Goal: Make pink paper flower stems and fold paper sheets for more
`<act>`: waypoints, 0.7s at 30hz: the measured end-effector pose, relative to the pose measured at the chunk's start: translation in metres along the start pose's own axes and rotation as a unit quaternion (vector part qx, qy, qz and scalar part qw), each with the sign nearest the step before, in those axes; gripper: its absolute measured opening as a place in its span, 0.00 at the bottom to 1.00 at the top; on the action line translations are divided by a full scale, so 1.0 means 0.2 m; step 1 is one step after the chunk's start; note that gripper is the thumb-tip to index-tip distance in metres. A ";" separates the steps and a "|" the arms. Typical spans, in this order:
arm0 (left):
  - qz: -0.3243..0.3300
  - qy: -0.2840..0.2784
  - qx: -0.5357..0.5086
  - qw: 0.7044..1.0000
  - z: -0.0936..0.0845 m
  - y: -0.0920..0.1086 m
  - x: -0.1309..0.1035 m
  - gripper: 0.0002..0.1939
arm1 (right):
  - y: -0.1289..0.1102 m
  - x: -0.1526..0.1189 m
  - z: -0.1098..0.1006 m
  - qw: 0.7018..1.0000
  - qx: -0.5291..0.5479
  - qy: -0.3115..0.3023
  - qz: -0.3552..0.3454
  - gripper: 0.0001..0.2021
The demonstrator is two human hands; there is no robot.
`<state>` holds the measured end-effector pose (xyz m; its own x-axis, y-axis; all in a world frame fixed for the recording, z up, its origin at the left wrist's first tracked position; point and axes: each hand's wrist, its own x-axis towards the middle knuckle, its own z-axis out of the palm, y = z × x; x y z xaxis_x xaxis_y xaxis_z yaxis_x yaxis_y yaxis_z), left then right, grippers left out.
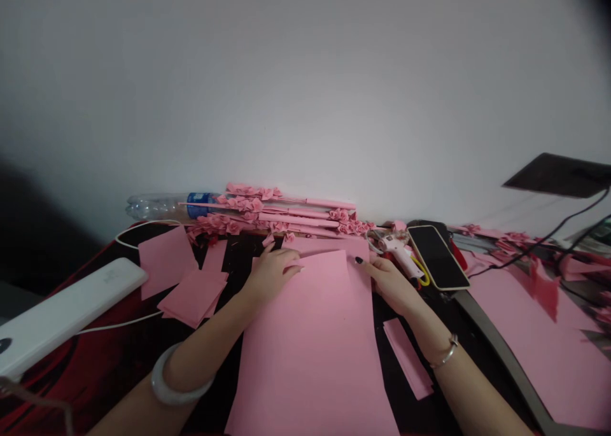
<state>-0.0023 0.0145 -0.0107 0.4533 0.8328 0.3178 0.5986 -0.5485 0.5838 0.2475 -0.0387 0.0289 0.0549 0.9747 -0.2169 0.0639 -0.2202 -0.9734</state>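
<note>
Large pink paper sheets (315, 347) lie in the middle, the top one slightly askew over those beneath. My left hand (274, 270) rests at their upper left edge, thumb on the top sheet and fingers apart. At the upper right edge, my right hand (384, 280) pinches the paper, its thumb on top and its other fingers partly hidden. Small pink squares (191, 293) sit to the left, and a narrow pink strip stack (408, 359) lies below my right wrist. Pink paper flowers with rolled stems (291, 216) are piled behind the sheets.
A phone (438, 258) and a glue gun (401, 254) lie right of my right hand. A clear plastic bottle (157, 207) lies at the back left. A long white device (71, 302) juts in from the left. More pink sheets (548, 353) and dark cables are at the right.
</note>
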 end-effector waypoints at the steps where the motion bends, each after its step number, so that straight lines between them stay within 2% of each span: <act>1: -0.001 -0.003 -0.002 1.000 0.00 0.01 0.00 0.04 | 0.00 -0.01 0.01 1.000 0.006 -0.016 0.010 0.20; 3: -0.001 -0.008 -0.008 1.000 0.01 0.02 -0.01 0.04 | 0.01 -0.03 0.03 0.999 0.009 -0.032 0.029 0.23; 6: 0.005 -0.015 -0.023 1.000 0.02 0.04 -0.03 0.05 | 0.04 -0.05 0.03 1.000 -0.009 -0.002 0.019 0.24; 11: 0.018 -0.006 -0.036 0.999 0.02 0.06 -0.02 0.09 | 0.09 -0.05 -0.03 0.999 -0.038 0.015 0.006 0.20; 15: 0.038 -0.006 0.023 0.999 0.02 0.04 0.01 0.14 | 0.07 -0.07 -0.07 0.999 -0.021 0.008 0.030 0.19; 21: 0.037 -0.017 0.073 0.996 0.05 0.03 0.02 0.16 | 0.06 -0.07 -0.08 0.999 -0.039 0.000 0.022 0.20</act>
<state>0.0087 0.0145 -0.0133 0.5202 0.7880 0.3293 0.6515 -0.6155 0.4436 0.2632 -0.0562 0.0212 0.0599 0.9642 -0.2583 0.1393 -0.2643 -0.9543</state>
